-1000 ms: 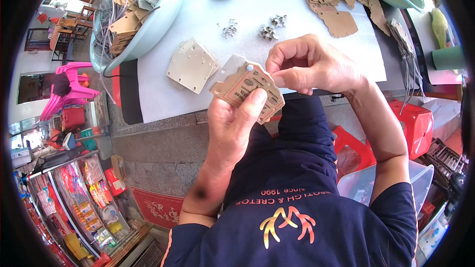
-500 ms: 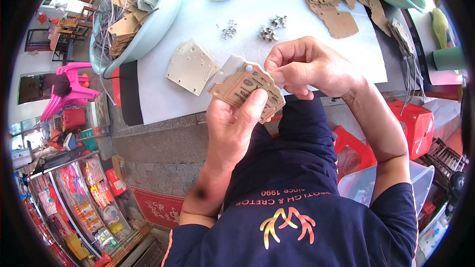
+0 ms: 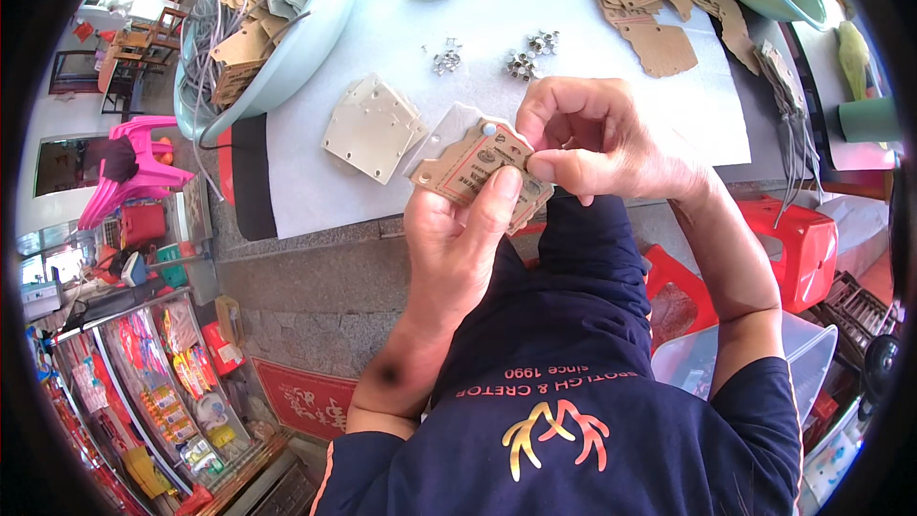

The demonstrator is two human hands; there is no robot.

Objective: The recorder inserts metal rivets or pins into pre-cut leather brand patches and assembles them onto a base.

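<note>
My left hand (image 3: 457,234) is closed around a small stack of brown printed cardboard tags (image 3: 468,172), its thumb pressed on the front one. A clear plate (image 3: 447,130) sticks out behind their upper left edge. Near the top of the front tag sits a pale blue round fastener (image 3: 489,129). My right hand (image 3: 611,139) is bent over the tags' right edge, thumb and forefinger pinching there; the fingertips partly hide what they grip. Left of the tags, a pile of pale plates with holes (image 3: 368,134) lies on the white sheet (image 3: 315,196).
Small metal fasteners (image 3: 521,65) lie in clusters farther back. A light blue basin (image 3: 315,48) at left holds tags and grey cords. More brown tags (image 3: 659,43) lie at the back right, near a green basin (image 3: 807,10). A red stool (image 3: 798,248) stands at right.
My right thumb and forefinger have come closer onto the tags' right edge. The tags in my left hand have tilted and shifted slightly right.
</note>
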